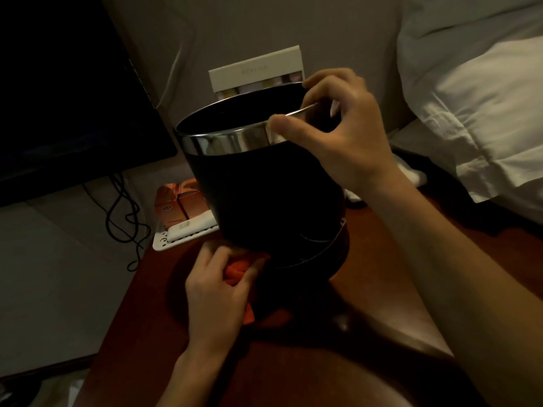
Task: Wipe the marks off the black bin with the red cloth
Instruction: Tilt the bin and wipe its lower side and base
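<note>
With the right hand [338, 136] pinching the bin [264, 195] rim, the left hand [217, 286] (bunching the cloth [235, 271]) should press firmly along the base.

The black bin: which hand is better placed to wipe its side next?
Left. The left hand already holds the red cloth beside the black bin near its base, while the right hand pinches the rim, steadying it.

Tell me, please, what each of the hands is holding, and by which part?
The right hand pinches the black bin by its shiny rim band; the left hand grips the bunched red cloth by the bin's base.
</note>
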Motion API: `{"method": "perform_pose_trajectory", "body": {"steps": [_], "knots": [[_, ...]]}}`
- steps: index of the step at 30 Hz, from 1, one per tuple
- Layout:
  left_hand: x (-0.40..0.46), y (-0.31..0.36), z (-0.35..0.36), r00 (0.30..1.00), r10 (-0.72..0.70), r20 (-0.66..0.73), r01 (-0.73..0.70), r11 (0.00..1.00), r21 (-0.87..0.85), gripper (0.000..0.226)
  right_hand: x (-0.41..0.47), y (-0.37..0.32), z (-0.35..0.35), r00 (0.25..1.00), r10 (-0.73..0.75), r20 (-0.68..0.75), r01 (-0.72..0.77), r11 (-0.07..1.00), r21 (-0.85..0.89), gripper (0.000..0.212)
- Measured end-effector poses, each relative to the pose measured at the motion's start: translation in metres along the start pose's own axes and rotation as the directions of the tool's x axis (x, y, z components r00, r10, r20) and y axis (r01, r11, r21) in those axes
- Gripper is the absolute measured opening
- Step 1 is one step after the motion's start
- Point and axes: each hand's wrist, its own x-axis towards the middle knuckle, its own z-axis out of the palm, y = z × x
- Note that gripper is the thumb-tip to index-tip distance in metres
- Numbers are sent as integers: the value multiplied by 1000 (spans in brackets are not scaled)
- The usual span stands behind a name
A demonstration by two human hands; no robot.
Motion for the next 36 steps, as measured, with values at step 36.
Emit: {"method": "perform_pose_trajectory", "body": {"steps": [36], "knots": [[4,-2,1,993,-84,-87,70,984,-163,23,-6,-8,20,997,-61,-49,59,997,-41,52]]}}
